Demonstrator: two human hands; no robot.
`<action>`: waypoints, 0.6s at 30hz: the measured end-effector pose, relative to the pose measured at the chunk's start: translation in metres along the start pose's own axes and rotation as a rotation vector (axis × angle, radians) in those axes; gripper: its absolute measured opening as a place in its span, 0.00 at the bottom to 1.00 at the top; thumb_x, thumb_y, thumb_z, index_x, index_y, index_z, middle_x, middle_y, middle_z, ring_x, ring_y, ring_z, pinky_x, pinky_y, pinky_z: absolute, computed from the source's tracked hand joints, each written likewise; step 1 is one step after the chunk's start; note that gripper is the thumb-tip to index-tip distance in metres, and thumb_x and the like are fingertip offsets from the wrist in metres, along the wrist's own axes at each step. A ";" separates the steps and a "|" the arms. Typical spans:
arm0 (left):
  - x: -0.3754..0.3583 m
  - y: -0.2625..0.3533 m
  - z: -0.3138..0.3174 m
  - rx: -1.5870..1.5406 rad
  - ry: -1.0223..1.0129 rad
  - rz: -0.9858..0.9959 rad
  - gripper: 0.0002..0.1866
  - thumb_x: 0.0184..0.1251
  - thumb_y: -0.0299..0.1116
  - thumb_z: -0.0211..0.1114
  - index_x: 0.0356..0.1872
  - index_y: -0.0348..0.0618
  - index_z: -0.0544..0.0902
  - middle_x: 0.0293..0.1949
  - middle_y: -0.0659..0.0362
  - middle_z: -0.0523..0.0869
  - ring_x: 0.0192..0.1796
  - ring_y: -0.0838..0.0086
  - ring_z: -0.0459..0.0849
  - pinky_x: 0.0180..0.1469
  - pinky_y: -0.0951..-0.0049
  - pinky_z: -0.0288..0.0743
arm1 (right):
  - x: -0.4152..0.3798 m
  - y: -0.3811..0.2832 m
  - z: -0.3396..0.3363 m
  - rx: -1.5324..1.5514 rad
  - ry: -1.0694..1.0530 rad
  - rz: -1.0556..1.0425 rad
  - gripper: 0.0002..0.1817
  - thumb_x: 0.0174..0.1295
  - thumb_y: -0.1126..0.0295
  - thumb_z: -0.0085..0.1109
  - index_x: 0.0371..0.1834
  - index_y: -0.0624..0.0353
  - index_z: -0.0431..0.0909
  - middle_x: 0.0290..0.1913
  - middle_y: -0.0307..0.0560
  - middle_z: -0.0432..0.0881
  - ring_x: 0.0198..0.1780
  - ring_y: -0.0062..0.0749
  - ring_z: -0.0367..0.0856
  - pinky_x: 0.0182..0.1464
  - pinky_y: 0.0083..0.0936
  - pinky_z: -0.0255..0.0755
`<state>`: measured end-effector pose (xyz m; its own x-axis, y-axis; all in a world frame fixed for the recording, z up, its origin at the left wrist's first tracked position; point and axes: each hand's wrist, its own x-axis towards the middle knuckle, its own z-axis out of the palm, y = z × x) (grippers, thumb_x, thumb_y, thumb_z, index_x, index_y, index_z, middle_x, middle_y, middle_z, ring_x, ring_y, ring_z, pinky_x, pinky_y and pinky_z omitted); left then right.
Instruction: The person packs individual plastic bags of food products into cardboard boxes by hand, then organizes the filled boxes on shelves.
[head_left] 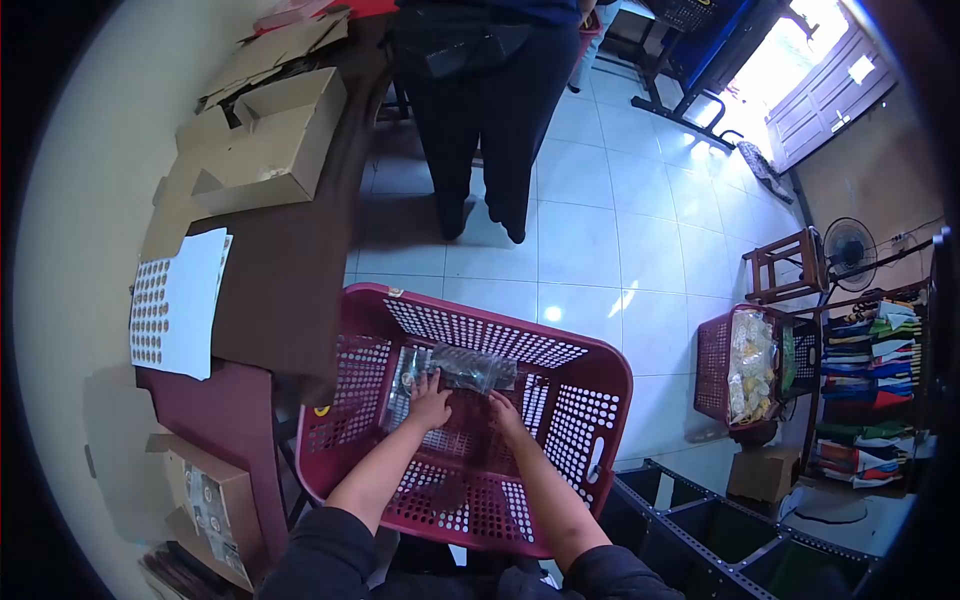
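Both hands reach down into a large maroon plastic laundry basket point(590, 365) with perforated sides. On its floor, along the far side, lie clear plastic packets point(470, 368) in an overlapping row; what is inside them is hard to make out. My left hand point(428, 404) rests on the left end of the packets, fingers stretched out over the plastic. At the near right corner of the row, my right hand point(506, 412) has its fingers closed on the edge of a plastic packet.
A brown-covered table point(275, 290) on the left holds an open cardboard box point(265, 150) and sheets of round stickers point(175, 305). A person point(480, 110) stands beyond the basket. To the right are another filled basket point(715, 365), a fan point(850, 245) and a metal rack point(700, 530).
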<state>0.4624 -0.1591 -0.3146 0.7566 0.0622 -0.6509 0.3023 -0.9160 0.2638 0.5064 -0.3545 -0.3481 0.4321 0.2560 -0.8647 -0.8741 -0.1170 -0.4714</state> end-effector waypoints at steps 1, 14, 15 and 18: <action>0.002 0.001 0.001 -0.001 -0.003 0.000 0.26 0.58 0.45 0.58 0.60 0.57 0.74 0.74 0.53 0.42 0.74 0.48 0.39 0.72 0.44 0.34 | 0.002 -0.001 0.003 0.000 0.002 0.003 0.25 0.65 0.56 0.51 0.65 0.50 0.66 0.60 0.38 0.70 0.57 0.31 0.68 0.58 0.37 0.65; -0.033 0.023 -0.008 -0.136 0.234 0.073 0.26 0.63 0.42 0.56 0.64 0.53 0.69 0.72 0.55 0.52 0.72 0.49 0.50 0.69 0.44 0.47 | -0.045 -0.036 0.032 -0.021 -0.172 -0.252 0.24 0.67 0.60 0.52 0.59 0.66 0.71 0.54 0.43 0.77 0.55 0.27 0.74 0.59 0.25 0.66; -0.039 0.021 -0.012 -0.140 0.255 0.063 0.26 0.63 0.42 0.56 0.64 0.53 0.69 0.72 0.55 0.52 0.72 0.49 0.50 0.69 0.44 0.47 | -0.054 -0.041 0.039 -0.251 -0.204 -0.314 0.23 0.67 0.60 0.52 0.58 0.66 0.72 0.53 0.43 0.77 0.54 0.25 0.73 0.58 0.23 0.66; -0.067 0.020 -0.005 -0.339 0.524 0.211 0.15 0.62 0.37 0.57 0.48 0.44 0.80 0.65 0.53 0.68 0.65 0.53 0.66 0.65 0.53 0.60 | -0.104 -0.054 0.066 -0.311 -0.290 -0.423 0.21 0.67 0.63 0.52 0.57 0.67 0.73 0.53 0.43 0.77 0.54 0.25 0.73 0.57 0.21 0.65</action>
<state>0.4208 -0.1795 -0.2626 0.9759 0.1579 -0.1504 0.2173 -0.7594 0.6133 0.4943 -0.3111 -0.2209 0.6117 0.5883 -0.5289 -0.5143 -0.2123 -0.8309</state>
